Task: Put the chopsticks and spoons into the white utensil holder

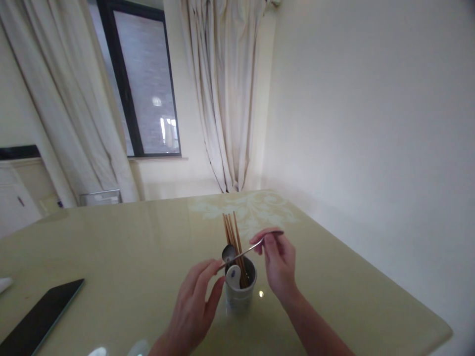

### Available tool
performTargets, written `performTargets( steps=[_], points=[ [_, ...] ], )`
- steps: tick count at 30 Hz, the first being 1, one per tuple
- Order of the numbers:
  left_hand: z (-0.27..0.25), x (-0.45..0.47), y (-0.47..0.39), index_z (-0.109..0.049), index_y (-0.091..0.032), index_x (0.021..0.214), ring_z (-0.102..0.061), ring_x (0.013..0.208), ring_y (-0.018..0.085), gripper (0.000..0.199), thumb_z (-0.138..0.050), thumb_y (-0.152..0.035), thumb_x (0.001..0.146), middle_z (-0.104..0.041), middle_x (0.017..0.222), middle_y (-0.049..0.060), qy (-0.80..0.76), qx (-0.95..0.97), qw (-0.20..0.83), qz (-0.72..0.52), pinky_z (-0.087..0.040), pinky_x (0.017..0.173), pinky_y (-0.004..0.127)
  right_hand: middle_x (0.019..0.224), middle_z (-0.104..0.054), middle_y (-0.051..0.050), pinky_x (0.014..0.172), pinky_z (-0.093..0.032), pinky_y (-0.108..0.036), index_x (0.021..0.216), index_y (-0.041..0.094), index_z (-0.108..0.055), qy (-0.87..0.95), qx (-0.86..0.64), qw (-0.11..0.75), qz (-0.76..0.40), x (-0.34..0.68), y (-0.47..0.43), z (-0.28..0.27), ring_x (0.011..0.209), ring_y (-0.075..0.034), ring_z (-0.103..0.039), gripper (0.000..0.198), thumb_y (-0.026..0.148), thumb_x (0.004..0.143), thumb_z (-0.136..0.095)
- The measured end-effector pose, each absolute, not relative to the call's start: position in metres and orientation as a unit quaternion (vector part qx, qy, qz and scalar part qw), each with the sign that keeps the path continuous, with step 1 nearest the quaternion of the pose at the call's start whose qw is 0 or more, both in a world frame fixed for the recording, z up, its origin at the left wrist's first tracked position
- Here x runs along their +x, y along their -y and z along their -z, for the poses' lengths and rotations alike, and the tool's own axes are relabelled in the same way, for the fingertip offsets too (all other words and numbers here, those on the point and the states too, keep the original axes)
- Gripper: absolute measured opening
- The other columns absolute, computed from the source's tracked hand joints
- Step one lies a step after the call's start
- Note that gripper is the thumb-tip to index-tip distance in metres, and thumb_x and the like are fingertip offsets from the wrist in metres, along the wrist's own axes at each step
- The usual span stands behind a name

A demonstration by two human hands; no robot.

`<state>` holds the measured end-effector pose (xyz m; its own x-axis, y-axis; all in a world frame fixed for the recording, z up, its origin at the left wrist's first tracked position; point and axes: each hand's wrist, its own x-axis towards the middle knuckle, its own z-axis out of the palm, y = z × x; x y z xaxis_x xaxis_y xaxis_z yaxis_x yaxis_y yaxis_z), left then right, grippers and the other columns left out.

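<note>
A metal spoon (249, 249) is held level across the top of a pale grey cup (240, 296). My right hand (279, 259) pinches it at the bowl end, to the right of the cup. At the handle end, my left hand (198, 294) has its fingertips on the spoon, with the thumb close to the cup's rim. Several wooden chopsticks (230, 230) stand in the cup, leaning left. Another metal spoon (228, 252) stands in it bowl up, and a white ceramic spoon (233, 277) with a small blue mark is at the front.
The cup stands on a glossy, pale green table (148, 247). A dark flat tablet-like object (40, 314) lies at the left, with part of a white object (5, 284) beyond it. A wall (371, 123) runs along the right edge. Curtains (226, 89) and a window (148, 79) are behind.
</note>
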<state>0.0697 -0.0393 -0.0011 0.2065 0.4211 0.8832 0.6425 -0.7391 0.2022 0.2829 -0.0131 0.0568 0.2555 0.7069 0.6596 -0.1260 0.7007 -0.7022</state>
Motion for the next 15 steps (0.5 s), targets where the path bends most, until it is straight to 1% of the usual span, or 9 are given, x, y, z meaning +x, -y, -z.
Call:
performTargets(
  steps=[1,3,6,9,12,15],
  points=[
    [0.001,0.071,0.039,-0.058,-0.024,0.137,-0.073,0.102,0.019,0.033,-0.059,-0.027,0.104,-0.073,0.116,0.010,0.363,-0.762,0.084,0.529,-0.062,0.093,0.032,0.077,-0.073,-0.004,0.056,-0.049,-0.026,0.090,0.022,-0.071,0.498,-0.268,0.775,-0.282,0.290,0.007,-0.060,0.061,-0.016,-0.061,0.030,0.048,0.105,-0.063],
    [0.003,0.074,0.038,-0.055,-0.024,0.140,-0.072,0.099,0.021,0.039,-0.061,-0.034,0.103,-0.070,0.120,0.012,0.392,-0.759,0.033,0.519,-0.064,0.089,0.036,0.072,-0.069,-0.002,0.054,-0.046,-0.025,0.093,0.022,-0.069,0.446,-0.274,0.804,-0.281,0.304,-0.003,-0.065,0.060,-0.015,-0.059,0.031,0.052,0.101,-0.068],
    [0.008,0.079,0.039,-0.046,-0.024,0.149,-0.071,0.105,0.024,0.054,-0.063,-0.041,0.100,-0.064,0.131,0.016,0.413,-0.767,-0.057,0.489,-0.064,0.088,0.039,0.068,-0.065,0.000,0.052,-0.043,-0.024,0.095,0.020,-0.070,0.441,-0.288,0.799,-0.289,0.314,-0.011,-0.067,0.057,-0.014,-0.056,0.036,0.056,0.097,-0.071],
    [0.016,0.083,0.038,-0.035,-0.025,0.157,-0.069,0.115,0.026,0.066,-0.064,-0.042,0.100,-0.059,0.142,0.018,0.405,-0.768,-0.142,0.475,-0.063,0.092,0.040,0.066,-0.066,0.000,0.052,-0.044,-0.025,0.097,0.019,-0.074,0.498,-0.314,0.739,-0.327,0.307,-0.010,-0.063,0.055,-0.013,-0.055,0.039,0.057,0.097,-0.071],
    [0.022,0.084,0.036,-0.024,-0.026,0.162,-0.066,0.123,0.027,0.073,-0.062,-0.042,0.101,-0.061,0.142,0.017,0.395,-0.761,-0.218,0.467,-0.059,0.097,0.041,0.066,-0.069,-0.001,0.051,-0.044,-0.026,0.095,0.018,-0.076,0.566,-0.338,0.656,-0.368,0.295,-0.009,-0.055,0.053,-0.014,-0.055,0.041,0.059,0.096,-0.071],
    [0.021,0.084,0.036,-0.022,-0.027,0.162,-0.063,0.129,0.029,0.074,-0.061,-0.044,0.102,-0.063,0.143,0.015,0.398,-0.744,-0.280,0.458,-0.054,0.103,0.044,0.070,-0.071,-0.002,0.054,-0.046,-0.026,0.089,0.018,-0.076,0.598,-0.351,0.623,-0.361,0.291,-0.012,-0.046,0.057,-0.014,-0.058,0.041,0.058,0.095,-0.072]
  ],
)
